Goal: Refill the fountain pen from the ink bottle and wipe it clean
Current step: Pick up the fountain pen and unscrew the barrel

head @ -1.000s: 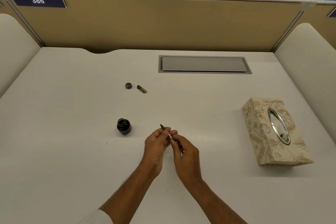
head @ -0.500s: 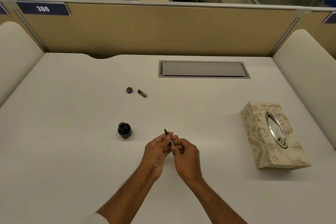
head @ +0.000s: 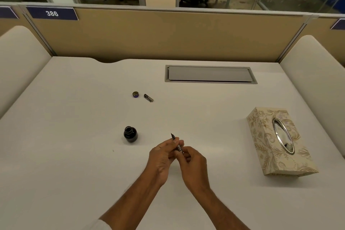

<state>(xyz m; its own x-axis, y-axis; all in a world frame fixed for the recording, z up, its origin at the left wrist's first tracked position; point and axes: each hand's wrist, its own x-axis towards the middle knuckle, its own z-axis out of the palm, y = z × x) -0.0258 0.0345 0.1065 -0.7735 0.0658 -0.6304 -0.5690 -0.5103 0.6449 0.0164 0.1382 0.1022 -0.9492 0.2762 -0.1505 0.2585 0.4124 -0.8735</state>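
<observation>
A thin dark fountain pen (head: 176,142) is held above the white desk, its nib pointing away and to the left. My left hand (head: 162,157) pinches the front part near the nib. My right hand (head: 193,166) grips the rear part, most of which is hidden in my fingers. An open dark ink bottle (head: 130,134) stands on the desk a short way left of the nib. The bottle's lid (head: 135,94) and a short dark pen piece (head: 148,98) lie farther back.
A patterned tissue box (head: 280,142) with an oval metal opening sits at the right. A grey cable flap (head: 211,74) is set into the desk (head: 74,127) at the back. Tan partition panels close off the far edge, and padded dividers flank both sides.
My two hands have stayed together on the pen, with small shifts of the fingers. The view has tilted a little, so everything sits lower in the picture.
</observation>
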